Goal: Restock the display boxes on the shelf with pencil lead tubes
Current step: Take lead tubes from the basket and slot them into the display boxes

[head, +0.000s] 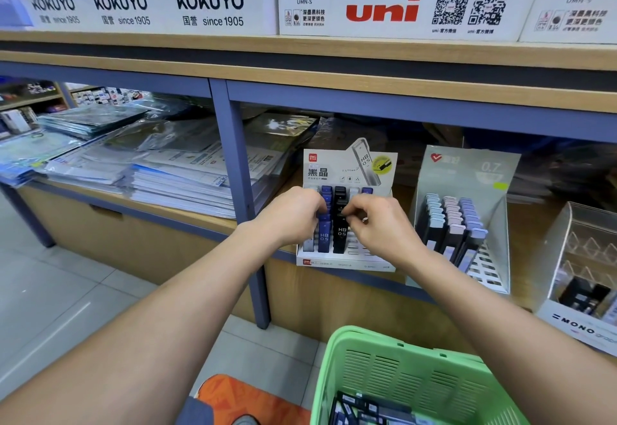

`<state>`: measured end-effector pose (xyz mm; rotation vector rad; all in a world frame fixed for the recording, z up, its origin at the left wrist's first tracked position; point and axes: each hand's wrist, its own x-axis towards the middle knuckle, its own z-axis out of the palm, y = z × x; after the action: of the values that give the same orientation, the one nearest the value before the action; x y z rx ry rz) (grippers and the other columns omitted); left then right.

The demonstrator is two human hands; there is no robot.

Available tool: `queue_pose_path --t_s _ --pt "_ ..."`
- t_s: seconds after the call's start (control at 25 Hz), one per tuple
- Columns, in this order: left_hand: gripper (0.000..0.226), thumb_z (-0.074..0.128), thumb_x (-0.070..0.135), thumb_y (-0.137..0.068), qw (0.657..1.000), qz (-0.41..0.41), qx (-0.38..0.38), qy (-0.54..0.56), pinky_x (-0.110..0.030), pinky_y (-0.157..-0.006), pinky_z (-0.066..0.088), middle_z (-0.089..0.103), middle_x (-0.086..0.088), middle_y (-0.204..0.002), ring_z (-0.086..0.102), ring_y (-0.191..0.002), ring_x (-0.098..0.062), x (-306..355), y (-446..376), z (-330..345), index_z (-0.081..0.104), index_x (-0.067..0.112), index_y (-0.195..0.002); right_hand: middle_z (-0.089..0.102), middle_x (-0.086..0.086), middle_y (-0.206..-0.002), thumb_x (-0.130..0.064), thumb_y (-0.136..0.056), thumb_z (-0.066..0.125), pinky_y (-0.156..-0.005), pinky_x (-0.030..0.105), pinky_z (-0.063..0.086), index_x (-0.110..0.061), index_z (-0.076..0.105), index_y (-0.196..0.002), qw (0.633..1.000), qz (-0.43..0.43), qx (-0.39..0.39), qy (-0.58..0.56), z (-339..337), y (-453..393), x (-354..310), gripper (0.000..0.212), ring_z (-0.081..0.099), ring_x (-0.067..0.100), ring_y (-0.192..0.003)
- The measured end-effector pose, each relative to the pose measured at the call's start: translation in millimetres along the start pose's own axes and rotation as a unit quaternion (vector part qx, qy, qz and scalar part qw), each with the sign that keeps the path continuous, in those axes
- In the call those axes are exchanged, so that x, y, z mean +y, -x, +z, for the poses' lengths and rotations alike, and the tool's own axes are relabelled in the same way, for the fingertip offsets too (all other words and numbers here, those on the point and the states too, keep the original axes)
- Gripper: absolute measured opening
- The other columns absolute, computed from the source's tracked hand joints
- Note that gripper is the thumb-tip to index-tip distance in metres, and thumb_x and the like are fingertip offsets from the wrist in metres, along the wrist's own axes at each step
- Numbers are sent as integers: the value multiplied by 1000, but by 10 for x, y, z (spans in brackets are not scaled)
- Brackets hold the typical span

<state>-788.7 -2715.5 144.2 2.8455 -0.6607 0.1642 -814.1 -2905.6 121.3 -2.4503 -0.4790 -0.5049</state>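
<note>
Stationery shelf (200, 221) ahead; both hands over the white display box (347, 262). Left hand (293, 214) curls round blue tubes (324, 234); right hand (377, 224) pinches a black tube (340, 236); green basket (400, 371) below the box.

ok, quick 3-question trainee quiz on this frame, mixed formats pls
1. True or false: both hands are at the white HB 0.5 display box.
2. The right hand fingers pinch a tube of which colour: A blue, B black, C white?
3. Fill in: spare tubes lie in the green ____ below.

Key: 1 true. 2 B, the black tube; the left hand is at the blue row. 3 basket.
</note>
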Motion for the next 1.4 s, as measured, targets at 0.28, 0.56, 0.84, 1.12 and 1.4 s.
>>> queue_pose_path --t_s 0.28,0.56,0.84,1.12,1.4 --pt "34 57 6 -94 1000 -9 5 3 -40 -89 57 70 -7 -120 65 -106 -24 22 3 -21 70 16 -123 69 -1 -105 -6 -92 60 -78 41 55 -20 71 -105 998 5 -28 48 48 71 35 22 62 20 -96" --pt "31 55 6 -93 1000 -16 6 20 -42 -89 57 71 -7 -115 65 -108 -26 112 39 -156 72 13 -118 70 -9 -100 -7 -94 60 -75 32 52 -21 70 -115 997 34 63 -4 -41 328 123 27 59 10 -82" --pt "27 54 7 -85 986 102 -102 84 -34 -84 55 74 -5 -101 66 -95 -23 1047 407 250 75 14 -101 70 -12 -87 -9 -82 58 -71 32 52 -25 69 -84 989 108 -97 32 291 1621 461 20 67 13 -83" --pt "11 56 0 -87 916 93 -387 -58 -37 -73 55 66 -12 -93 65 -87 -31 1417 576 1765 65 3 -94 71 1 -103 -7 -93 53 -89 38 57 -33 63 -85 871 309 -379 57 639 2695 1329 29 68 21 -98" --pt "24 60 -1 -91 904 -30 -426 8 -31 -85 52 63 -11 -120 59 -96 -23 1462 878 2972 58 7 -114 64 10 -121 -5 -96 54 -89 34 56 -15 61 -122 835 368 -402 73 1003 3200 1726 29 64 23 -99"
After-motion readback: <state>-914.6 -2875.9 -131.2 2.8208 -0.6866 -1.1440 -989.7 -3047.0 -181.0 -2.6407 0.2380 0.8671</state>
